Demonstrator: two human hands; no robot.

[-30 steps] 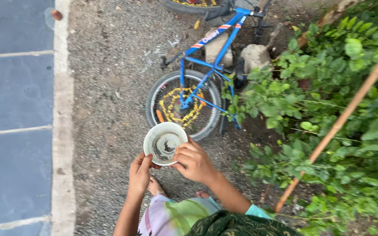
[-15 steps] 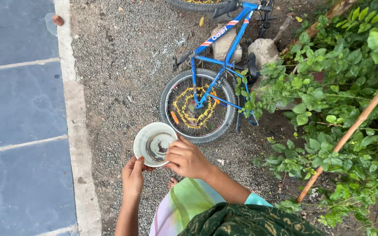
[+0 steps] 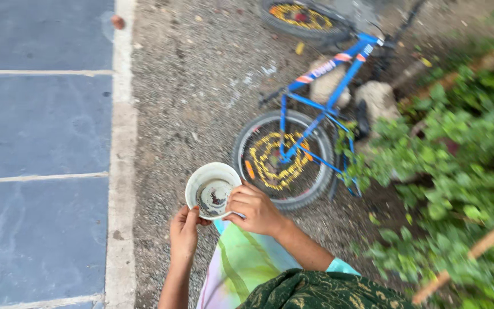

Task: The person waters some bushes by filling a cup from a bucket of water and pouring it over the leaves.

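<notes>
I hold a small white bucket [image 3: 201, 174] in front of me, with a little dark residue at its bottom. My left hand [image 3: 183, 232] grips its near rim from below. My right hand [image 3: 255, 209] closes over the right side of the rim, where a thin wire handle shows. Below my arms are my green and pastel clothes [image 3: 247, 263].
A blue bicycle [image 3: 310, 114] lies on the gravel ground [image 3: 190, 86] just beyond the bucket, its rear wheel closest. Green leafy plants [image 3: 458, 171] and a wooden stick [image 3: 475, 249] fill the right side. Grey paved slabs [image 3: 35, 126] with a pale kerb run along the left. Two stones rest by the bike frame.
The view has swung, so the bicycle and plants sit further right and the paved slabs fill more of the left. Both hands keep their hold on the bucket.
</notes>
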